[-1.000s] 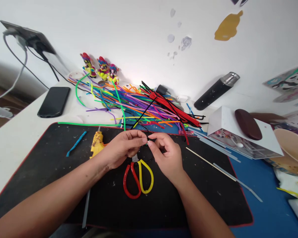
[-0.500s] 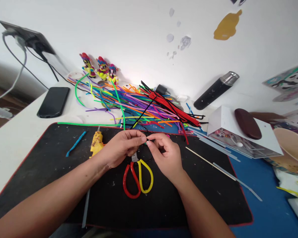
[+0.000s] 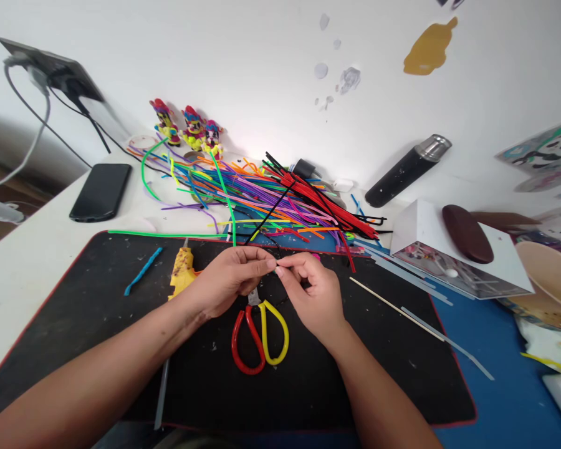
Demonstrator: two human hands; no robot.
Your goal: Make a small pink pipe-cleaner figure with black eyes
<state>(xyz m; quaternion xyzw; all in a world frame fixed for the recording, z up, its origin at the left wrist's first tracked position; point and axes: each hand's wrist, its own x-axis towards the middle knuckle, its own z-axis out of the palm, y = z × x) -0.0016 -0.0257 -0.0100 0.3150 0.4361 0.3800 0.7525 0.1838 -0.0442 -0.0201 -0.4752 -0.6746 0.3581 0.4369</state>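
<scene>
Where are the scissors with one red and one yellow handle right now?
In the head view, the red-and-yellow-handled scissors lie on the black mat, just below and between the left hand and right hand.

Glossy scissor handles (image 3: 256, 330), probably plastic

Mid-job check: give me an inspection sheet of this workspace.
Surface: black mat, small scraps scattered on it.
Job's things: small piece mostly hidden by fingertips; scissors and glue gun on the mat.
Clutter: colourful pipe cleaners heaped behind.
Hands: left hand and right hand pinching the piece.
Cables: grey cable and black ones from plugs, far left.
Surroundings: phone left, bottle near the wall.
Spills: nothing seen.
</scene>
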